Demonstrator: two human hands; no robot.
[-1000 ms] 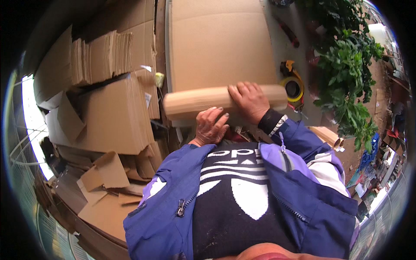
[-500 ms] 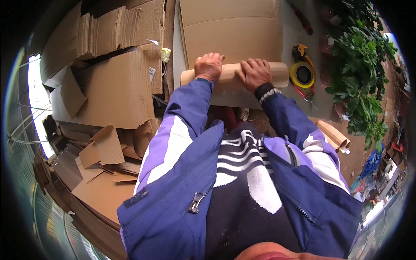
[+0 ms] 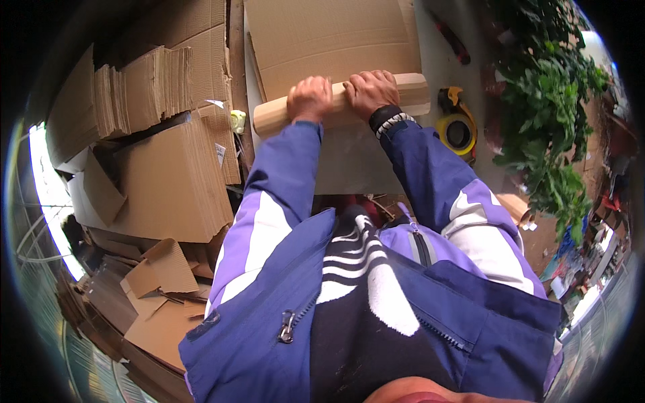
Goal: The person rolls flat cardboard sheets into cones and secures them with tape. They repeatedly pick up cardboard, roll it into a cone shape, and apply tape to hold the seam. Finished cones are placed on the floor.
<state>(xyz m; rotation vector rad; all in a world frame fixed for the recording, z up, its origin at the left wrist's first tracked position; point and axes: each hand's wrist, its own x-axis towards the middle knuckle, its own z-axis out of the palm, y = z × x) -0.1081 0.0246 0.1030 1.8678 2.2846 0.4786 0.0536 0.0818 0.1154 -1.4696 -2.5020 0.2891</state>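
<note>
Both my hands are closed over a rolled tube of brown cardboard [image 3: 411,94], which lies slanted across the work table [image 3: 349,161], its right end farther away. My left hand [image 3: 310,99] grips it left of the middle, fingers curled over the far side. Just right of it, my right hand [image 3: 371,93] holds the tube the same way, with a dark band at the wrist. Beyond the tube, flat cardboard sheets [image 3: 336,40] lie on the table, the tube touching or overlapping their near part. The tube's underside is hidden.
A tape dispenser with a yellow roll [image 3: 458,134] and a red-and-black tool [image 3: 451,41] lie to the right. Leafy green plants [image 3: 551,101] line the right edge. Stacked flat cardboard [image 3: 168,178] fills the left. Another cardboard tube [image 3: 514,207] rests low at right.
My hands and the tube have moved away from me, farther over the flat cardboard. The tube is more slanted now. The whole view has shifted a little.
</note>
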